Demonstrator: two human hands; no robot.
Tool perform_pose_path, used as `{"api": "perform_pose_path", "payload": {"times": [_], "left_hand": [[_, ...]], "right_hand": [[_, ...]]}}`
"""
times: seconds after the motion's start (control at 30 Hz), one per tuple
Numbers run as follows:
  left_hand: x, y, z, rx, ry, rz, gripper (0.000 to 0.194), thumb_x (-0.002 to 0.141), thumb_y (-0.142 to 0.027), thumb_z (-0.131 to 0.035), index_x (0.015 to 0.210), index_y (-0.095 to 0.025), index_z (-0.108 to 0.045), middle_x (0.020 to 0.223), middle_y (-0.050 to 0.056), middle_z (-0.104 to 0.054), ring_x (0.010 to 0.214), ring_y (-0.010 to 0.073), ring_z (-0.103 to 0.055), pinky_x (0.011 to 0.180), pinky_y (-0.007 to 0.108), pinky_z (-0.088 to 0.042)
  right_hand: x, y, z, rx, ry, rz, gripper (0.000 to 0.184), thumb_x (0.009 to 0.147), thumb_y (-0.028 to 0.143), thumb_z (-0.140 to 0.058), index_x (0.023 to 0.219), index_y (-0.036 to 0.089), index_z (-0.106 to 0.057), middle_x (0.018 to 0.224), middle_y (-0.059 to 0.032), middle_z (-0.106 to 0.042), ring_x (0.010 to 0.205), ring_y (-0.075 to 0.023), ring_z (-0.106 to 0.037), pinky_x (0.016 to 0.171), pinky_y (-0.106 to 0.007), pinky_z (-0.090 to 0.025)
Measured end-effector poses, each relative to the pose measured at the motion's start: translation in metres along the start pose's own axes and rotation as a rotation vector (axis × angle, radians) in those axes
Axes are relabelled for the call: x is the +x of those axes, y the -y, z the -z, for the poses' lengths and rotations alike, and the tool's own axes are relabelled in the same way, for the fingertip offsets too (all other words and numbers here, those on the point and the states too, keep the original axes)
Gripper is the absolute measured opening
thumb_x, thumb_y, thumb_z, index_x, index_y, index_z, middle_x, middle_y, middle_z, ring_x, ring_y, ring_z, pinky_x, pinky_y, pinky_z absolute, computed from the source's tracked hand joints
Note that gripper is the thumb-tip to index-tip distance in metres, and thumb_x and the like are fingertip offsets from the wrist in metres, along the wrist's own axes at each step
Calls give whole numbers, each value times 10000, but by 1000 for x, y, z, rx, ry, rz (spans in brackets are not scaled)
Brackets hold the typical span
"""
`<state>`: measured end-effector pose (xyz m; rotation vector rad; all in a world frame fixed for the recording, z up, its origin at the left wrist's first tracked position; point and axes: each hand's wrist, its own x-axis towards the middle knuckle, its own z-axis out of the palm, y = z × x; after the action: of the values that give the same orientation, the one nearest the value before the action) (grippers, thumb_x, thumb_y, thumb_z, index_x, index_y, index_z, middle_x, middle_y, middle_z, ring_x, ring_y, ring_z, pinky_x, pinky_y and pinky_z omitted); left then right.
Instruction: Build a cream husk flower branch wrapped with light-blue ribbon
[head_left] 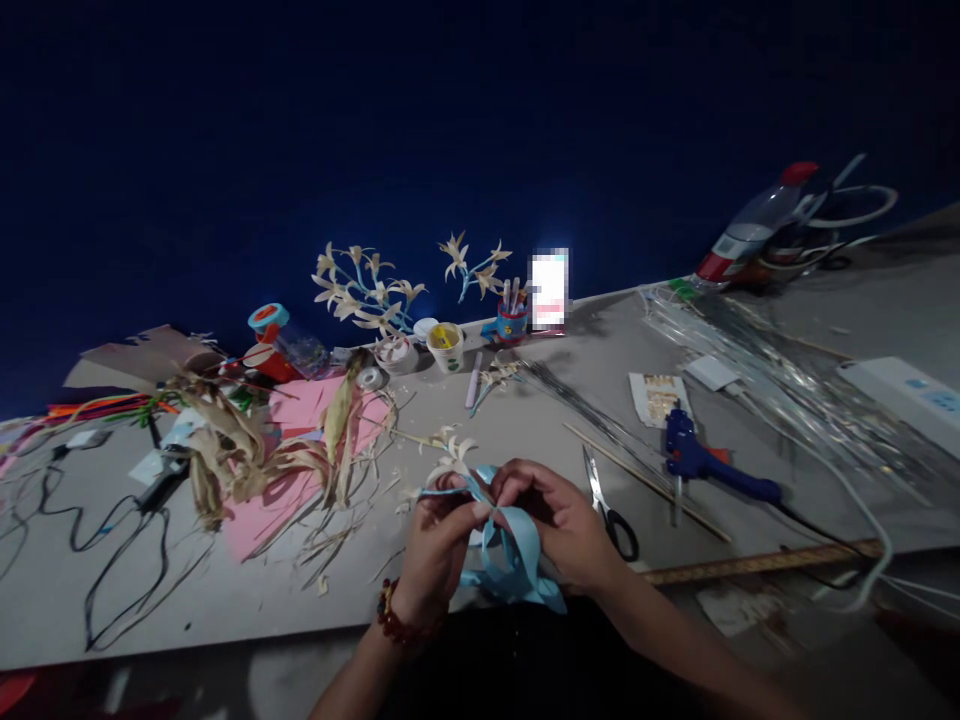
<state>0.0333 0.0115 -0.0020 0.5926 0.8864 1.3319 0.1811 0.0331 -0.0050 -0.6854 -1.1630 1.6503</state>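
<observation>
Both my hands meet just above the table's near edge, pinching a light blue ribbon [510, 570] that loops and hangs between them. My left hand [435, 545], with a beaded bracelet at the wrist, has its fingers closed on the ribbon and on a small cream husk flower [452, 460] at its top. My right hand [559, 520] is closed on the ribbon close beside the left. Ribbon tails fall toward my lap.
Scissors [611, 505] lie right of my right hand, then a blue glue gun [705, 462], thin sticks and a wooden ruler [757, 565]. Dried corn husks [255, 450] on pink paper lie left. Finished husk flower stems [367, 290], cups and a bottle [750, 225] stand behind.
</observation>
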Motion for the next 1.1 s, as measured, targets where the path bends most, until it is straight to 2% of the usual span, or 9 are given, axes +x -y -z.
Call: {"api": "perform_pose_path", "payload": {"times": [0.1, 0.3, 0.53, 0.67, 0.87, 1.0, 1.1], "left_hand": [[0, -2, 0, 18, 26, -11, 199, 652, -215, -848, 666, -145, -662, 632, -16, -606, 610, 106, -538, 603, 221, -421], [1, -6, 2, 72, 122, 9, 184, 693, -257, -828, 687, -135, -691, 668, 5, -614, 670, 130, -561, 653, 247, -447], [3, 0, 4, 70, 105, -29, 182, 703, -268, -833, 710, -144, -700, 696, 16, -631, 692, 143, -570, 668, 262, -458], [5, 0, 0, 44, 110, -47, 192, 695, -279, -845, 718, -152, -702, 697, 8, -627, 692, 144, -585, 681, 269, -468], [12, -4, -5, 37, 155, -65, 228, 690, -305, -849, 696, -160, -673, 681, 0, -611, 654, 153, -592, 736, 328, -492], [16, -3, 3, 11, 180, -25, 276, 634, -305, -886, 715, -161, -664, 672, -6, -606, 665, 158, -599, 717, 318, -495], [18, -2, 10, 14, 243, 12, 252, 659, -276, -873, 718, -157, -658, 651, -6, -596, 636, 145, -574, 657, 291, -479]], "right_hand": [[0, -1, 1, 48, 8, 10, 157, 796, 310, -806, 793, 215, -680, 839, -6, -609, 815, -158, -580, 751, -260, -462], [-1, -1, -1, 172, -87, -113, 217, 727, 307, -852, 718, 206, -660, 864, -11, -632, 832, -158, -586, 751, -255, -474], [-1, 8, -3, 89, -126, -127, 236, 726, 332, -852, 703, 205, -654, 857, -19, -651, 821, -163, -591, 763, -268, -477], [2, 7, -3, 152, -145, -138, 266, 675, 332, -891, 694, 201, -661, 830, -9, -660, 813, -159, -600, 751, -262, -480], [5, 12, -4, 289, -146, -260, 326, 619, 304, -929, 676, 189, -629, 765, 9, -677, 698, -129, -603, 661, -236, -475], [5, 17, -4, 325, -120, -307, 333, 603, 271, -936, 668, 181, -622, 800, 5, -708, 715, -121, -624, 672, -220, -478], [6, 19, -4, 330, -69, -335, 314, 624, 261, -920, 674, 185, -620, 784, 3, -710, 685, -127, -627, 642, -226, -479]]}}
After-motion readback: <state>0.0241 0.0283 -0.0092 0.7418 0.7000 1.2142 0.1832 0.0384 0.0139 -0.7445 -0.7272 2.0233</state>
